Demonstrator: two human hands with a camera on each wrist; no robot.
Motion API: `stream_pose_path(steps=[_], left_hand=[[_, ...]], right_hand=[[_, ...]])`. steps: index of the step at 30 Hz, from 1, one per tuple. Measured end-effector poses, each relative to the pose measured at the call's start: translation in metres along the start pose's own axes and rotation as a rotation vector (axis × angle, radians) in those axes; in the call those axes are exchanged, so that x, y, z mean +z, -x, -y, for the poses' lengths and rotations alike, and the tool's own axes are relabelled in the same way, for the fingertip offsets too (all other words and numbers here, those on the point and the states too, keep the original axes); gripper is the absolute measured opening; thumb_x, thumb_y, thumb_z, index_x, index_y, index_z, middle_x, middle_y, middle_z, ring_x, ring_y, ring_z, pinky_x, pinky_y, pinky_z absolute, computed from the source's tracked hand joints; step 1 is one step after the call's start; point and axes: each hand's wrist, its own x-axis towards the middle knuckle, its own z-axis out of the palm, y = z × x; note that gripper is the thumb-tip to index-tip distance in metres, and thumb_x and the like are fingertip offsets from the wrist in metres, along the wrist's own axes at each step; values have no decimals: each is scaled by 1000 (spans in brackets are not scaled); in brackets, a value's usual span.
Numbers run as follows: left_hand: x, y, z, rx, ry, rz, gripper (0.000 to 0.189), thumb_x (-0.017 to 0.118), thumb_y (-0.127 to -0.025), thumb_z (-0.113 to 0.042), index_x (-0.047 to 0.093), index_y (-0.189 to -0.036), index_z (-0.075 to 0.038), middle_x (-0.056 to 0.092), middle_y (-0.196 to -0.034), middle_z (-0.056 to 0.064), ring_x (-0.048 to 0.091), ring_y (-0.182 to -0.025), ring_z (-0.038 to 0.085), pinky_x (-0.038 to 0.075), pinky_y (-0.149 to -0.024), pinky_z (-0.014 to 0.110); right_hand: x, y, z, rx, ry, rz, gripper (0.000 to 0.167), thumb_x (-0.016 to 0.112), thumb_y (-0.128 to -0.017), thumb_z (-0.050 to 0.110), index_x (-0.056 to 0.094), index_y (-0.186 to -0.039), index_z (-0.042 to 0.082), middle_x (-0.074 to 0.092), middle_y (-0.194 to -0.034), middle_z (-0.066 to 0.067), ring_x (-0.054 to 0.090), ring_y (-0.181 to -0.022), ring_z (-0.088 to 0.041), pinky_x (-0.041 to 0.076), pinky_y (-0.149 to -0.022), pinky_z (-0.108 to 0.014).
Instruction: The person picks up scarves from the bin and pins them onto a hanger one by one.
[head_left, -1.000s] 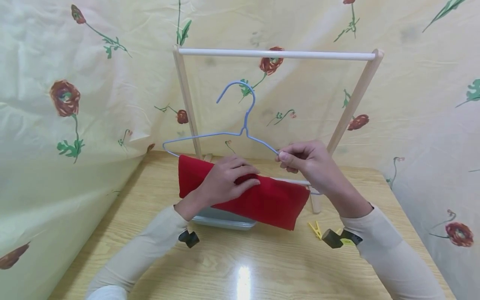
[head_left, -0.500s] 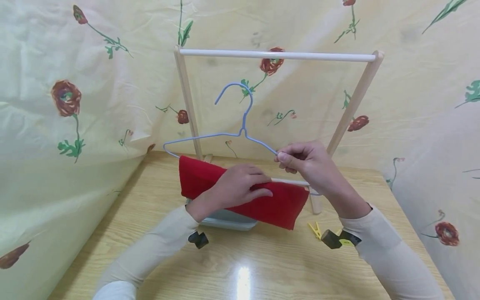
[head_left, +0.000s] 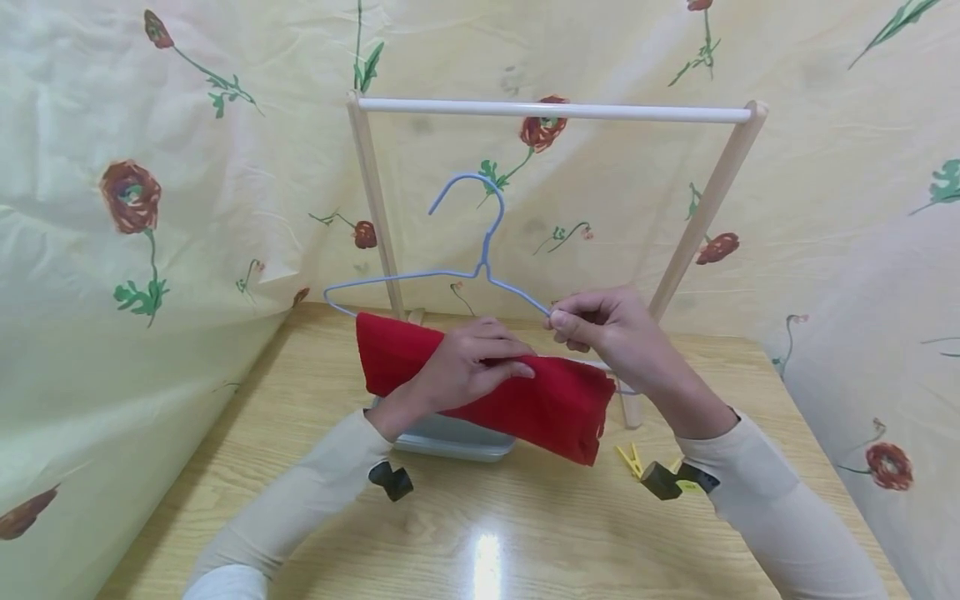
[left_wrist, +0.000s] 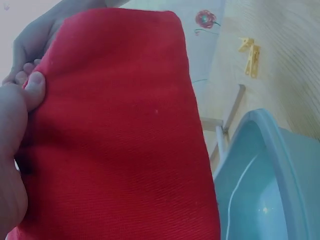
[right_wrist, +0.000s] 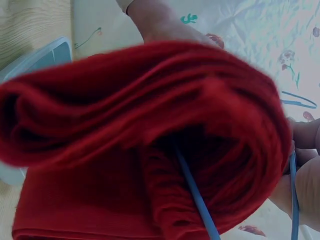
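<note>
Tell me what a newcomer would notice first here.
Probably the bright red cloth, centred in the head view, folded over the bottom of the blue hanger and gripped by the left hand. Then perhaps the hanger's hook, below the rack's white top bar, while the right hand pinches the hanger.

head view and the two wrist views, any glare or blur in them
Head view: a bright glare patch on the table, bottom middle; left wrist view: upper left washed out, a small glint inside the tub; right wrist view: the cloth's near folds blurred, whether from focus or motion I can't tell.
</note>
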Motion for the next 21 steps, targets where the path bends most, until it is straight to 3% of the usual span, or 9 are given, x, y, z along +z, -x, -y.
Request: stream_pose_path(steps=[5,11,16,21], left_hand=[[-4,-1,-1,-33,56,-19,27,85,-82,-8,79,-107,-2,77,-96,6,64,-88,14,53,-74,22],[-5,-3,-1,-90,28,-43,25,85,-84,-10,79,-108,-4,77,-95,5,62,-87,12,52,-71,21],[-5,-2,1,-63,-10,14,26,86,-83,-15,80,-107,-7,77,-97,2,60,-89,10,49,-74,22],[-2,-2,1,-37,-108,44,28,86,-84,-20,81,-108,-8,77,-98,1,62,-89,11,48,-76,21]], right_hand=[[-1,0,-1,24,1,0,16,65,-96,-3,70,-103,-16,69,-79,1,62,-70,-15,55,-66,-24],[2,2,3,35,27,11,16,68,-96,2,71,-103,-13,67,-79,-1,61,-71,-18,55,-63,-26],[3,2,5,1,-2,4,13,65,-96,-4,70,-102,-15,69,-82,2,62,-72,-15,56,-67,-24],[3,2,7,-8,-5,5,13,65,-96,-5,70,-100,-16,68,-81,4,63,-72,-13,56,-67,-23]])
